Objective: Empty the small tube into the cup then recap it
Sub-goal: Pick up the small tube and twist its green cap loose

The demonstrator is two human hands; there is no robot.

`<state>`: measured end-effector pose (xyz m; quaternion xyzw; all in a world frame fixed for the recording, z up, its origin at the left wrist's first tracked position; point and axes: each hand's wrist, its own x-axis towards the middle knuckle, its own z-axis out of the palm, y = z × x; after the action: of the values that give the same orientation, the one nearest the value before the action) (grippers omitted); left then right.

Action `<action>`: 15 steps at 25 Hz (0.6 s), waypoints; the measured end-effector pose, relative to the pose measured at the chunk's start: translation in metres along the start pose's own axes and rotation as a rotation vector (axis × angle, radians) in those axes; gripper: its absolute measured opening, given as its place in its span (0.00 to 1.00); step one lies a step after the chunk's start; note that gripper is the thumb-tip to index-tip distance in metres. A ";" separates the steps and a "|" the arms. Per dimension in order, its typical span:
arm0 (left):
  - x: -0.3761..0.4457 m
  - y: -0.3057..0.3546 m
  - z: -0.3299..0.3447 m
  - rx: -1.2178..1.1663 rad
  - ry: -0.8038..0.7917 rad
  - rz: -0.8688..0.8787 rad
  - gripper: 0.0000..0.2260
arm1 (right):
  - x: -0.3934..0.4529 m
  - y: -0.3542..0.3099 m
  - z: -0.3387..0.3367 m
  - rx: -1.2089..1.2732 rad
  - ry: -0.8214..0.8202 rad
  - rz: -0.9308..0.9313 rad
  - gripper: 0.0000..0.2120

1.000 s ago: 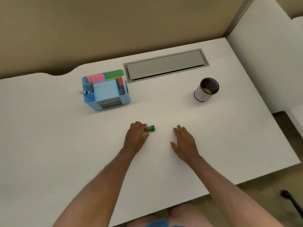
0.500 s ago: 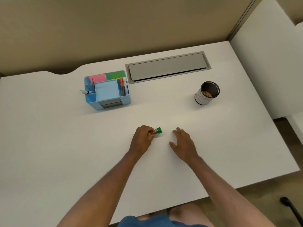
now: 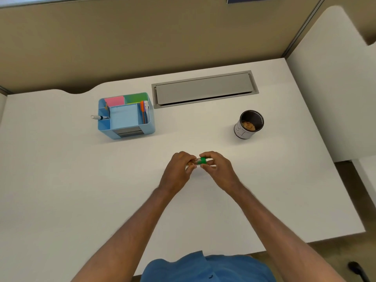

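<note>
Left hand (image 3: 179, 169) gripped the small tube (image 3: 194, 162), right hand (image 3: 217, 167) pinched its green cap (image 3: 203, 160). Popped off sideways so far from the cup (image 3: 249, 125), it probably would've spilled on the desk (image 3: 61, 180).

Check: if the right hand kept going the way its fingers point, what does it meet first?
The right hand points leftward, fingers on the tube's green cap. Just past the tube it would likely meet the left hand, which holds the other end.

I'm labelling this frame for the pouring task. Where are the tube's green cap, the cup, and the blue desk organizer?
green cap (image 3: 203, 160): head view, on the green band showing between the fingers.
cup (image 3: 240, 132): head view, on its white outer wall.
blue desk organizer (image 3: 151, 125): head view, on its right-hand wall.
</note>
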<state>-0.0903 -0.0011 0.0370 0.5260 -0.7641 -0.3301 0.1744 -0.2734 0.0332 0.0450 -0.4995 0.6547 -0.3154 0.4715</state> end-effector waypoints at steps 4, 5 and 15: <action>0.007 0.009 0.001 -0.019 -0.031 0.028 0.13 | 0.006 0.000 -0.016 0.040 -0.028 0.014 0.13; 0.008 0.012 0.002 -0.022 -0.033 0.032 0.13 | 0.007 0.001 -0.019 0.042 -0.036 0.015 0.13; 0.021 0.024 0.001 0.024 -0.046 0.073 0.10 | 0.013 -0.001 -0.034 0.019 -0.058 0.023 0.12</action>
<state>-0.1154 -0.0147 0.0514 0.4920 -0.7906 -0.3264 0.1625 -0.3057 0.0186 0.0537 -0.4964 0.6435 -0.3013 0.4987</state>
